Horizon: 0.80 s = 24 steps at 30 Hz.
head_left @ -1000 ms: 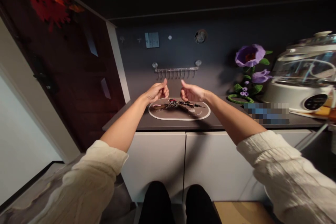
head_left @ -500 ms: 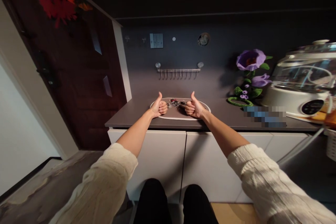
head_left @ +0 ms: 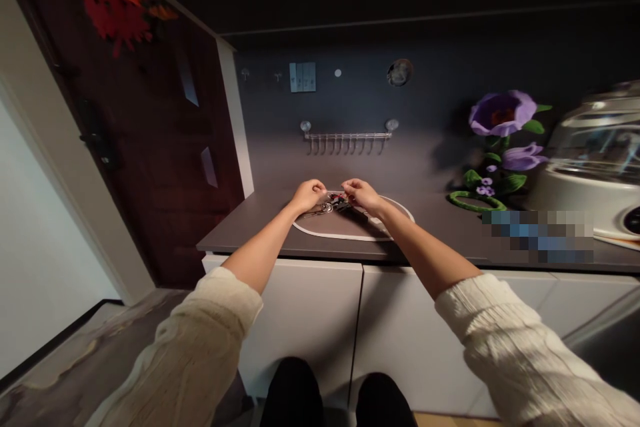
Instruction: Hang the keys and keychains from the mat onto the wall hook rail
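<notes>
A bunch of keys (head_left: 334, 204) with metal rings and a red tag lies on an oval brown mat with a white rim (head_left: 345, 235) on the dark counter. My left hand (head_left: 309, 194) has its fingers curled down onto the left end of the bunch. From the right, my right hand (head_left: 361, 194) pinches the same bunch with bent fingers. Both hands meet over the mat's far half. The fingers hide part of the keys.
A chrome hook rail (head_left: 349, 138) hangs on the dark wall behind the mat. Purple fabric flowers (head_left: 501, 130) and a white cooker with a glass lid (head_left: 595, 160) stand at the right. A dark wooden door (head_left: 145, 127) is at the left; white cabinet doors (head_left: 360, 320) are below.
Both hands dropped their thumbs-up pose, moved together over the mat and closed their fingers on the keys. The view shifted slightly to the left.
</notes>
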{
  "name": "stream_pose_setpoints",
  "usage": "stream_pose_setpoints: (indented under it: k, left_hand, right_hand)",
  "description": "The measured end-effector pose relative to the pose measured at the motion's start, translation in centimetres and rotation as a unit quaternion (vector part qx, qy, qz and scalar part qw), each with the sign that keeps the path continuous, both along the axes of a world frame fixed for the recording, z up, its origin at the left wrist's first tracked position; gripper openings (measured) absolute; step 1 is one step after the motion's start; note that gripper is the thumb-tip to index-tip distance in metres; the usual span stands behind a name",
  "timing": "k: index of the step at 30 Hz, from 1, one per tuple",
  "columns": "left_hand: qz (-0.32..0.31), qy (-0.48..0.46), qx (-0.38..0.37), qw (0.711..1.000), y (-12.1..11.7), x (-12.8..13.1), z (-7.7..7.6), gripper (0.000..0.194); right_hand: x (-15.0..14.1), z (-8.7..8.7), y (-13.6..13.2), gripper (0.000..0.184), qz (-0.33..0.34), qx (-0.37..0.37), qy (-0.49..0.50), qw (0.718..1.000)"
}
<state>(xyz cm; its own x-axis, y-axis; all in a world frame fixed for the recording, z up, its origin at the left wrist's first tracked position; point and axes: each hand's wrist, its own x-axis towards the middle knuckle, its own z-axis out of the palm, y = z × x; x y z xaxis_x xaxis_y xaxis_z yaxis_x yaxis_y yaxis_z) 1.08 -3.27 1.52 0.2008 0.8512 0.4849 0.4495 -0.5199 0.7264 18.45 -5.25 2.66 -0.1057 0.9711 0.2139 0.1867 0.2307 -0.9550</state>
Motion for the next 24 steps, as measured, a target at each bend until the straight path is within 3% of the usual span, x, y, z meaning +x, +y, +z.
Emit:
stream_pose_setpoints:
  k: [4,7,13,18,24]
  left_hand:
    - [0.024,0.157,0.078,0.984,1.0,0.4,-0.2,0.016]
    - [0.042,0.208,0.113,0.971,1.5,0.6,-0.9,0.021]
    - [0.059,0.226,0.147,0.961,1.6,0.5,-2.5,0.027]
    - [0.044,0.244,0.144,0.958,1.7,0.4,-2.6,0.024]
    - [0.030,0.191,0.127,0.973,2.3,0.5,-2.6,0.016]
  right_hand:
    - [-0.6,-0.5,2.5,0.007,-0.067,0.060,-0.088,0.992]
    - [-0.5,-1.6,4.2,0.012,-0.096,0.112,-0.149,0.978]
    - [0.0,-3.2,4.5,0.017,-0.139,0.175,-0.237,0.946]
    - [-0.2,-2.8,3.7,0.015,-0.083,0.196,-0.337,0.917]
    - [-0.4,-2.7,3.9,0.017,-0.082,0.197,-0.388,0.896]
